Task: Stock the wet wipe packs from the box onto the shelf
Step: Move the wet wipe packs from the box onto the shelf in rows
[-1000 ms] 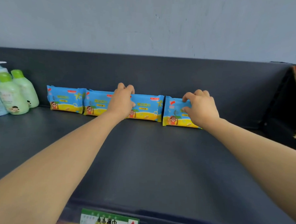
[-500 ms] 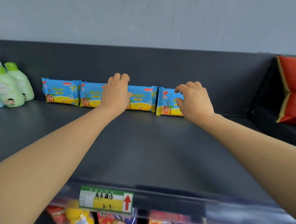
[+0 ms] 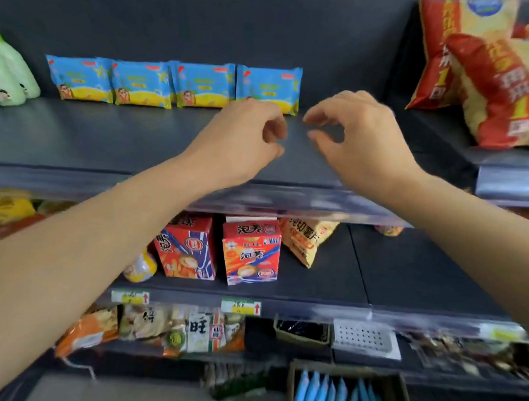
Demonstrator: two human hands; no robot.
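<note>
The red box [image 3: 250,251] near the middle says "泡芙" and "NBA". At its 3 o'clock, the yellow bag [image 3: 305,239] says "纯切薯片". At its 6 o'clock, a white pack [image 3: 203,329] shows "旺". The big bag [image 3: 489,89] at 2 o'clock shows "1".

Top shelf [image 3: 101,136]: dark grey, with a clear strip along the front edge. Four blue-and-yellow wet wipe packs [image 3: 202,85] stand on edge in a row against the back wall, touching side by side. Pale green bottles [image 3: 9,73] at far left, blurred, apart from the row. Lower shelf [image 3: 329,280]: two red cartons [image 3: 249,254] upright, side by side. A yellow snack bag [image 3: 305,239] leans just right of them.
</note>
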